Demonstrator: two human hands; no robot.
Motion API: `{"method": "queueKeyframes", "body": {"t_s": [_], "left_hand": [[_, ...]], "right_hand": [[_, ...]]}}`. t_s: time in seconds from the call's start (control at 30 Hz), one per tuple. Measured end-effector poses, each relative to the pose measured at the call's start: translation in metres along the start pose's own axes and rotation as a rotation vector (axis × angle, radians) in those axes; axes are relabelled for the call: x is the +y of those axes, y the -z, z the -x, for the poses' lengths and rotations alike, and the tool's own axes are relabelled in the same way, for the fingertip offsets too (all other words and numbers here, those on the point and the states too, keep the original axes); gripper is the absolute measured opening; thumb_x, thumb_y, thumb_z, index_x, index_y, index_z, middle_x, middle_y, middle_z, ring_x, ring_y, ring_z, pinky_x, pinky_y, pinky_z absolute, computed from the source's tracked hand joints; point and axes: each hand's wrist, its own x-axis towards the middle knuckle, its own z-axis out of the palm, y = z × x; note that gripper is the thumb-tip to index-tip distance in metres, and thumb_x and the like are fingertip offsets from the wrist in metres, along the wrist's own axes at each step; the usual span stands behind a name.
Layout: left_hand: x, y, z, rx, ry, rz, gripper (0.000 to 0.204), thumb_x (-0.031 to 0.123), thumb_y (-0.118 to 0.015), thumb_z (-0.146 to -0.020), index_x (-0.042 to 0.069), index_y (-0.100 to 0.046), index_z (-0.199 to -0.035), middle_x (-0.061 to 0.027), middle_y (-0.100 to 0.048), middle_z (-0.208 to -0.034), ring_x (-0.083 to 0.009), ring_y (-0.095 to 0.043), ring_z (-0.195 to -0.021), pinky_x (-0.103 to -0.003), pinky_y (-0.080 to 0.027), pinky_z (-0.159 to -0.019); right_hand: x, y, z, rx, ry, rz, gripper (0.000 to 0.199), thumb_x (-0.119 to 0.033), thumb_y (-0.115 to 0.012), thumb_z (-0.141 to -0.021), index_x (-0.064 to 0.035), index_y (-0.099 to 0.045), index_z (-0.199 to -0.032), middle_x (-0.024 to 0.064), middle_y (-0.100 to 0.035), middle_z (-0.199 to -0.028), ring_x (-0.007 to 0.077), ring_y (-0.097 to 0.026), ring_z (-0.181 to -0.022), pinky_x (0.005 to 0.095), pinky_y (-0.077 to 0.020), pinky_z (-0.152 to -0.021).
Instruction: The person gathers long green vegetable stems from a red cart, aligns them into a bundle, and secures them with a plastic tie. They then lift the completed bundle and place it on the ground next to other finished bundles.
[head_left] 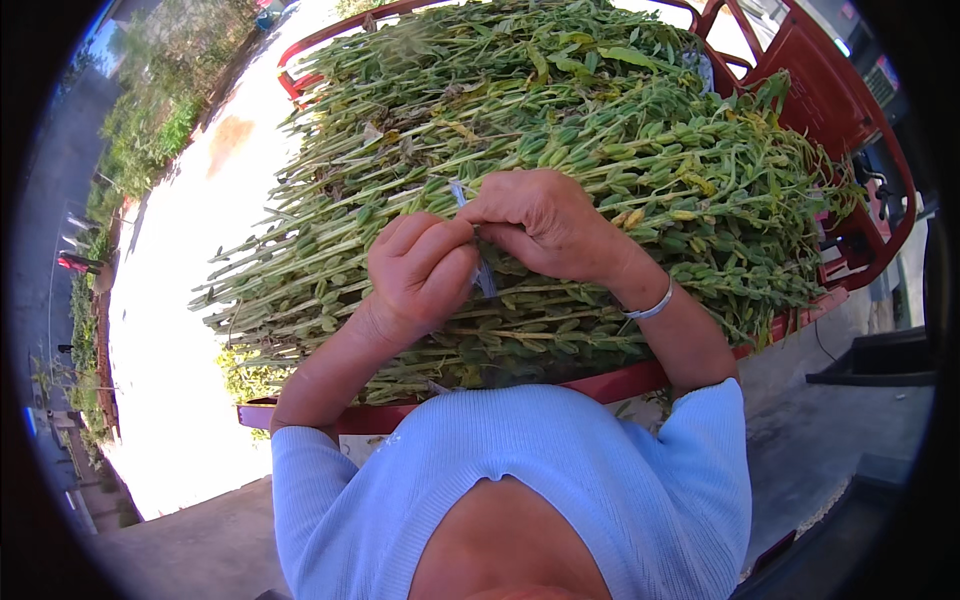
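Observation:
A thick heap of cut green stalks (pixel 600 150) with leaves and pods lies before me, cut ends to the left and leafy tops to the right. Over its near side, my left hand (pixel 422 268) is curled into a fist, and my right hand (pixel 545 225) pinches with thumb and forefinger. They meet at a pale bluish tie strip (pixel 486 280), which runs across the stalks and shows above and below the fingers. What lies inside the fingers is mostly hidden.
A red metal cart frame (pixel 640 380) borders the heap in front, with red rails (pixel 845 120) at the right. Dark equipment (pixel 880 355) stands at the lower right. To the left runs sunlit pale ground (pixel 180 330), with green plants (pixel 150 140) beyond.

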Motion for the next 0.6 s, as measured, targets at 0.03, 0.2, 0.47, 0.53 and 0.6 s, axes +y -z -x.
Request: {"method": "queueKeyframes", "body": {"t_s": [0.03, 0.2, 0.47, 0.53, 0.6], "left_hand": [[0.001, -0.001, 0.001, 0.013, 0.016, -0.008, 0.020, -0.004, -0.065, -0.054, 0.005, -0.055, -0.069, -0.0074, -0.060, -0.079, -0.0219, -0.054, -0.059, -0.030, -0.044, -0.048], [0.001, -0.003, 0.004, 0.031, 0.064, 0.033, 0.019, -0.005, -0.067, -0.057, 0.004, -0.056, -0.069, -0.0085, -0.060, -0.079, -0.0216, -0.055, -0.059, -0.030, -0.045, -0.049], [-0.001, 0.011, 0.001, -0.226, -0.030, 0.097, 0.015, -0.004, -0.063, -0.056, 0.002, -0.054, -0.066, -0.0090, -0.060, -0.079, -0.0214, -0.056, -0.062, -0.030, -0.047, -0.050], [0.007, 0.018, 0.002, -0.310, -0.023, 0.091, 0.015, -0.002, -0.062, -0.055, 0.003, -0.053, -0.066, -0.0082, -0.060, -0.079, -0.0212, -0.057, -0.064, -0.030, -0.048, -0.050], [0.009, 0.021, 0.002, -0.372, -0.017, 0.104, 0.015, 0.000, -0.061, -0.054, 0.003, -0.052, -0.065, -0.0072, -0.060, -0.079, -0.0210, -0.057, -0.065, -0.030, -0.048, -0.050]], "right_hand": [[0.000, 0.000, 0.001, -0.006, -0.013, 0.008, 0.017, 0.001, -0.063, -0.071, -0.0042, -0.063, -0.087, 0.0096, -0.058, -0.075, 0.0263, -0.057, -0.069, 0.0328, -0.0448, -0.060], [0.005, -0.002, 0.006, 0.018, -0.051, 0.003, 0.014, 0.001, -0.062, -0.071, -0.0031, -0.062, -0.084, 0.0099, -0.057, -0.074, 0.0251, -0.057, -0.068, 0.0326, -0.0440, -0.059], [0.008, -0.008, 0.007, 0.185, -0.112, 0.183, 0.004, -0.004, -0.057, -0.070, -0.0037, -0.055, -0.074, 0.0137, -0.052, -0.070, 0.0334, -0.054, -0.065, 0.0412, -0.0444, -0.057], [0.006, -0.011, 0.007, 0.161, -0.140, 0.325, 0.003, -0.003, -0.056, -0.070, -0.0029, -0.053, -0.072, 0.0150, -0.051, -0.069, 0.0343, -0.055, -0.064, 0.0422, -0.0447, -0.057], [0.005, -0.014, 0.006, 0.152, -0.156, 0.422, 0.004, -0.003, -0.055, -0.070, -0.0025, -0.051, -0.071, 0.0158, -0.051, -0.069, 0.0349, -0.055, -0.064, 0.0432, -0.0448, -0.056]]}}
